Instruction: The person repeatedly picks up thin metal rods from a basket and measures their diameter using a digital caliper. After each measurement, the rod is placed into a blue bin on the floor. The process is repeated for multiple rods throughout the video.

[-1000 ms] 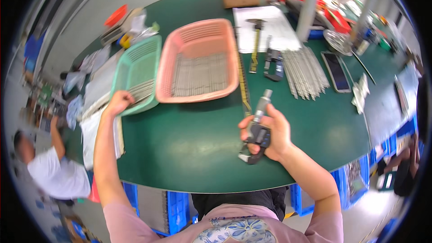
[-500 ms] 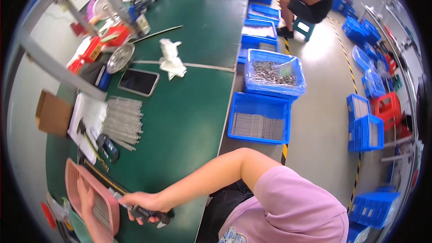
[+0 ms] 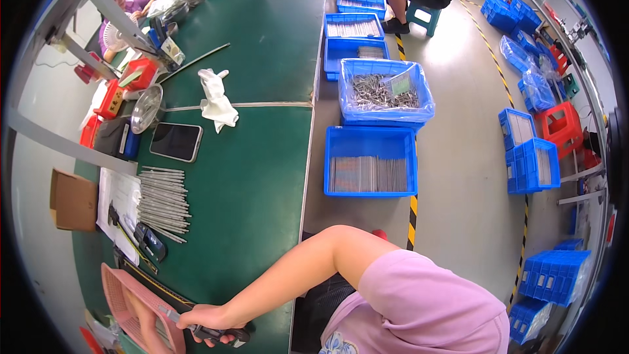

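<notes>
Right grip [image 3: 204, 318] holds 1 micrometer [image 3: 240, 337]; left grip [image 3: 137, 305] seems inside pink basket [image 3: 116, 288].

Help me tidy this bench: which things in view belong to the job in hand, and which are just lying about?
Likely the job's:
dark measuring gauge, in the right hand
pink basket, left hand inside
thin grey rods

Apparently lying about:
phone
white glove
cardboard box
</notes>
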The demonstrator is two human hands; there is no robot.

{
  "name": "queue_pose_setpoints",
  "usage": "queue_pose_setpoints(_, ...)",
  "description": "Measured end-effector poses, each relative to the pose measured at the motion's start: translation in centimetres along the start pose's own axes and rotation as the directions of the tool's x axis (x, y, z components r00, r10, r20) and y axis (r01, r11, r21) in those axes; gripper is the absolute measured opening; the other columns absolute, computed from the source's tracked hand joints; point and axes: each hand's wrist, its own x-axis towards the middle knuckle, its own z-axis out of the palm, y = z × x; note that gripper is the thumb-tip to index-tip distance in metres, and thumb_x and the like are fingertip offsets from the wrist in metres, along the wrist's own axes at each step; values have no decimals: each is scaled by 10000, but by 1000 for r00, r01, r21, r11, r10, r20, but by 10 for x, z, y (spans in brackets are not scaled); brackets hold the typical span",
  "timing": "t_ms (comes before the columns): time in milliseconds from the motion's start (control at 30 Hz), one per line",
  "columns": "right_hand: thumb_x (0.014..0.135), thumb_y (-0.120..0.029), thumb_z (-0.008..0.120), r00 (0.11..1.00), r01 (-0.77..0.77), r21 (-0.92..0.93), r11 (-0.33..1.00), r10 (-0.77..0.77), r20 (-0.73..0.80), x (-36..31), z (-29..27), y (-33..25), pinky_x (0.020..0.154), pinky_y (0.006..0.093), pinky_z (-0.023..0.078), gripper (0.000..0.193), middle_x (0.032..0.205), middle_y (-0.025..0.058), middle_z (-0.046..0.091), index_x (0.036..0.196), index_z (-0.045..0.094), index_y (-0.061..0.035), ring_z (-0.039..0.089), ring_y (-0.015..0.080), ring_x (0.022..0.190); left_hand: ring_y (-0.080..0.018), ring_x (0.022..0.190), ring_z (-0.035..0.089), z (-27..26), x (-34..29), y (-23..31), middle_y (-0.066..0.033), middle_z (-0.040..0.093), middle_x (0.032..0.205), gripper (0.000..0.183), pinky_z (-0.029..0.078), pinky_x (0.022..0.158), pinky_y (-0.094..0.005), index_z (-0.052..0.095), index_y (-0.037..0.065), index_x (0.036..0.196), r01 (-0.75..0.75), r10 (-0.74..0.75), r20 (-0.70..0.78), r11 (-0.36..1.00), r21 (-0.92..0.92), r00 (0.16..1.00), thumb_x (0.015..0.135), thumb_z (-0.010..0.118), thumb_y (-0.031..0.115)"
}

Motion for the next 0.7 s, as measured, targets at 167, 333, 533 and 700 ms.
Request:
queue_pose_setpoints(167,715,-473,434,1000,18,13,1000,-18,-9,-3,0,-2,301,279,321,438,526,86,478,723,459,-35,395,153,315,-237,890,540,-14,-32,42,-112,525,984,312,435,763,-330,481,-4,1047,98,-105,-52,503,858,993,880,449,258)
queue_pose_setpoints(333,703,-449,454,998,34,5,999,-34,-51,-7,-3,-3,311,317,319,423,529,98,486,714,465,-26,404,160,315,-193,748,525,-14,-72,65,-69,515,847,255,428,647,-303,492,28,975,455,-533,169,819,349,829,880,462,262)
queue_pose_setpoints(533,689,-415,498,996,56,-12,998,-57,-66,-1,2,-1,300,308,300,393,520,95,477,679,461,-24,387,156,307,-165,700,515,-32,-88,46,-49,513,799,233,422,609,-284,492,48,959,624,-632,245,772,120,735,880,471,267)
queue_pose_setpoints(700,684,-427,507,988,81,13,997,-79,-136,-8,-9,-5,305,312,303,411,526,97,478,676,464,-18,401,164,319,-141,660,507,-16,-74,39,-33,511,759,215,417,577,-267,492,66,946,667,-629,310,745,-20,713,880,478,270)
